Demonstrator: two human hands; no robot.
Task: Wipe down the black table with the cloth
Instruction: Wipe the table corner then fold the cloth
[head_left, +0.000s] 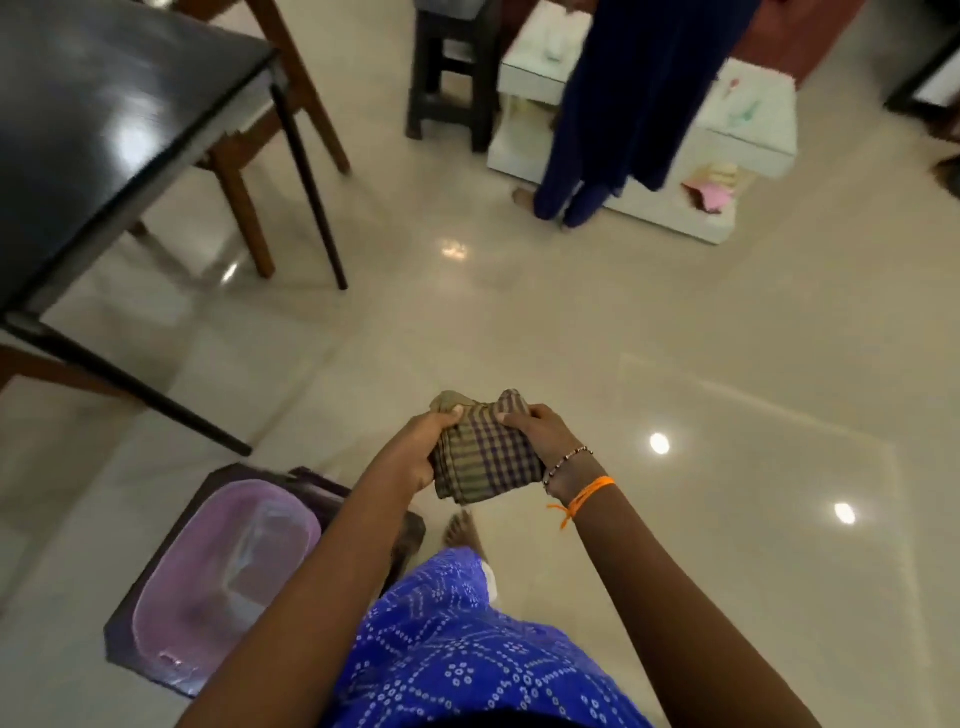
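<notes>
both hands are on the cloth (480, 449), a folded checked rag held out in front of the body over the pale floor (571, 338), touching nothing else. the left hand (423, 447) wraps its fingers round the cloth's left edge with the thumb pressed on top; the right hand (540, 431) pinches the right edge, thumb over the fold. holding it by both sides looks like a way to square the rag into a pad that will lie flat for wiping. the black table (104, 119) stands well apart, up and to the left, its glossy top bare where it shows, so no wiping has begun by my reading. a pink basin (218, 561) on a dark low stand sits just beside the person's left, probably within reach for wetting the rag. the table runs out of view at the left and top, so most of its surface is unseen. whether the cloth is damp cannot be told, and the undersides of the fingers are hidden beneath it. another person (623, 104) stands by a white shelf unit (753, 130), cut off at the top
</notes>
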